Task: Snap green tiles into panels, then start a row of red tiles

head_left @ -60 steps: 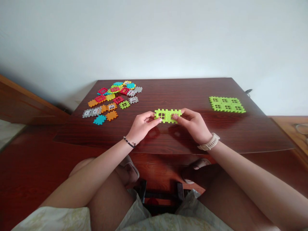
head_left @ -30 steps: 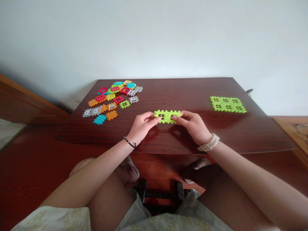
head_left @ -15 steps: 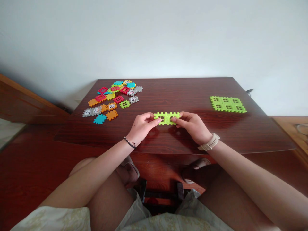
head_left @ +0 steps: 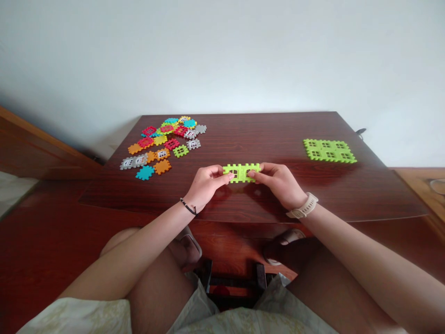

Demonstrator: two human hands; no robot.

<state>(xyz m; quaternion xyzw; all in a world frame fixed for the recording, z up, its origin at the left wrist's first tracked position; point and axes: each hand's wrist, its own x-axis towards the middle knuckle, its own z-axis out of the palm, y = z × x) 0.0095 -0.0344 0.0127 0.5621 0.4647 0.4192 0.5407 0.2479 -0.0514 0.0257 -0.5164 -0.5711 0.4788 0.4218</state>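
Two lime-green toothed tiles joined side by side (head_left: 241,172) are held just above the dark wooden table (head_left: 250,134), near its front middle. My left hand (head_left: 206,185) pinches the left tile between thumb and fingers. My right hand (head_left: 280,183), with a pale watch at the wrist, pinches the right tile. A flat lime-green panel of several joined tiles (head_left: 329,150) lies at the table's right side, well away from both hands.
A loose heap of coloured tiles (head_left: 163,144) in red, orange, yellow, grey, teal and green covers the table's far left. A white wall rises behind the table. My knees and a low dark frame sit below the front edge.
The joined green pair has tipped from facing me to lying flatter, and both hands have shifted slightly on it. Everything else on the table is unchanged.
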